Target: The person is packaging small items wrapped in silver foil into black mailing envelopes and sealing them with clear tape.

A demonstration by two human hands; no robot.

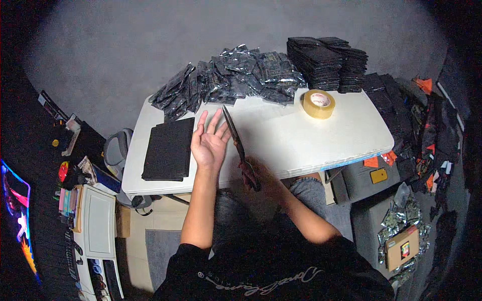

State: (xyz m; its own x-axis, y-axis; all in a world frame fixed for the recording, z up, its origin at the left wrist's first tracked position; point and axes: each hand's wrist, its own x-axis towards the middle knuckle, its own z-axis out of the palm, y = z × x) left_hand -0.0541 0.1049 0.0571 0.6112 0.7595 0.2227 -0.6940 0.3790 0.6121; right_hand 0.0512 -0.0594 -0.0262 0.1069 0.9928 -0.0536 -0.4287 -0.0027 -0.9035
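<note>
My left hand [208,148] is raised over the near left part of the white table [286,138], palm up with the fingers spread and nothing in it. A pair of dark scissors [233,131] points away from me beside those fingers, its blades together. My right hand [265,173], dim in shadow near the table's front edge, holds the scissors by the handles. Just left of my left hand lies a small stack of flat black folded pieces [168,149]. Whether the left fingers touch the blades I cannot tell.
Along the far edge lies a heap of black items in clear plastic bags [241,72]. Right of it stands a tall stack of folded black pieces [326,62], with a roll of tape [319,104] in front. A grey chair [118,150] and white cabinet [99,220] stand left; a cardboard box [401,247] lies lower right.
</note>
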